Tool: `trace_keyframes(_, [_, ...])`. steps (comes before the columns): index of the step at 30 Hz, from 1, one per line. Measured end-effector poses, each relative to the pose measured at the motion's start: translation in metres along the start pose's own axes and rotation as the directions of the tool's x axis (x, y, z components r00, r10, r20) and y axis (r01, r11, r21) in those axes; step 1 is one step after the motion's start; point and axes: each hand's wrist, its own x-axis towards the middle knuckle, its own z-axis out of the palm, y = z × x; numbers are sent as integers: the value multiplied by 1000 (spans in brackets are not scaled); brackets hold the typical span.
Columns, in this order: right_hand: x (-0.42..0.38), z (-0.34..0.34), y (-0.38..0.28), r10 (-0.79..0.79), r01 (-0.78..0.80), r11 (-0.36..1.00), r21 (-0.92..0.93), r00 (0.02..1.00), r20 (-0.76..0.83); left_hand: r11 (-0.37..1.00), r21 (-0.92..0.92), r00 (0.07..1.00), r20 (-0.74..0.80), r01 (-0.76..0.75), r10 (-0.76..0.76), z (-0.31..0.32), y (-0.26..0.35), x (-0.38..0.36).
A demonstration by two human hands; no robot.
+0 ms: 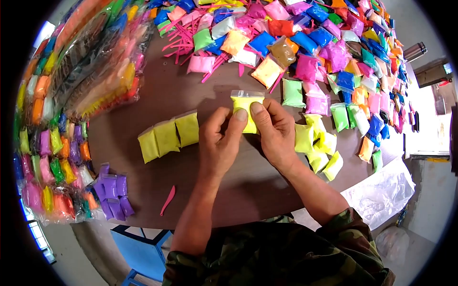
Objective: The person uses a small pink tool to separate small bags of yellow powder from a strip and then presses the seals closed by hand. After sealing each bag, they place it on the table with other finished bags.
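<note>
Between both hands I hold a small clear zip bag of yellow modelling clay (pixel 247 106), raised over the brown table (pixel 143 195). My left hand (pixel 222 136) grips its left side, with the thumb pressed on the front. On the opposite side, my right hand (pixel 273 127) pinches the bag the same way. Left of my hands, a row of three yellow clay bags (pixel 167 138) lies side by side. A loose group of several yellow bags (pixel 317 143) lies just beyond my right hand.
A big heap of mixed-colour clay bags (pixel 305 43) covers the back and right. Pink plastic knives (pixel 183 38) lie among them, one more (pixel 168 200) near the front edge. Purple bags (pixel 112 190) and packed multicolour bundles (pixel 52 162) sit left. A blue chair (pixel 143 252) stands below.
</note>
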Motion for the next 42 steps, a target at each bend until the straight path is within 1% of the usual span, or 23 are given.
trace_keyframes(3, [0,0,4,-75,75,995,-63,997,14,1000,-22,999,-44,4,-5,4,1,1])
trace_keyframes(4, [-1,1,1,-75,76,995,-63,997,15,1000,-22,999,-45,4,-5,3,-1,2])
trace_keyframes(6, [-3,2,-8,-9,11,999,-50,999,44,998,-55,998,-51,30,-33,0,-6,3])
trace_keyframes(7, [-3,2,-8,-8,10,999,-49,999,45,998,-53,998,-52,30,-33,-2,-7,3])
trace_keyframes(9, [-3,1,-7,18,-15,998,-53,999,50,996,81,997,-56,-44,48,-4,-8,3])
trace_keyframes(13, [-2,2,-3,87,-86,996,-25,996,36,992,76,995,-16,-100,102,-3,-3,0])
trace_keyframes(15, [1,2,10,-53,54,997,52,998,-19,995,-86,999,-13,-43,42,3,-1,0])
trace_keyframes(16, [1,2,10,-53,54,997,55,998,-16,996,-84,999,-16,-44,43,5,0,0])
trace_keyframes(18, [-1,-2,8,-51,52,998,-41,999,20,997,-73,998,-54,-33,29,6,0,2])
trace_keyframes(19, [-1,-2,7,-50,51,998,-40,999,21,997,-72,998,-56,-33,29,5,0,2])
trace_keyframes(21, [-2,-1,3,19,-17,999,-40,999,36,998,-60,998,-49,-32,30,2,-2,2])
trace_keyframes(22, [-2,1,0,20,-18,999,-39,999,37,998,-59,998,-49,-32,29,-1,-5,3])
trace_keyframes(24, [-3,4,-4,51,-51,999,-15,999,16,993,48,994,-24,-106,107,-7,-12,4])
trace_keyframes(28, [0,-1,5,58,-59,997,53,998,25,990,18,990,2,-140,140,-3,-13,5])
trace_keyframes(30, [2,0,9,-39,40,998,50,999,-23,992,-30,993,-17,-121,121,3,-6,4])
trace_keyframes(31, [3,0,9,-39,40,998,51,999,-22,992,-86,995,-43,-95,92,9,-4,3])
trace_keyframes(32, [3,-2,10,-62,62,997,40,998,-2,992,-86,995,-44,-95,91,7,-5,3])
trace_keyframes(34, [2,-3,11,-82,82,996,30,996,17,999,22,999,2,-45,45,0,-8,3])
trace_keyframes(35, [2,-3,12,-60,60,998,31,998,24,999,23,999,2,-44,44,0,-7,3])
trace_keyframes(37, [1,-2,9,-38,37,999,34,999,30,990,47,991,-24,-131,132,2,-2,4])
trace_keyframes(39, [-1,1,1,60,-61,997,56,998,22,985,74,987,-20,-159,161,-1,-7,4])
trace_keyframes(40, [-2,0,2,61,-62,996,57,998,22,977,100,982,-16,-186,188,-2,-9,4])
trace_keyframes(42, [-2,-4,5,35,-35,999,-3,998,47,979,107,984,2,-175,176,-3,-8,5])
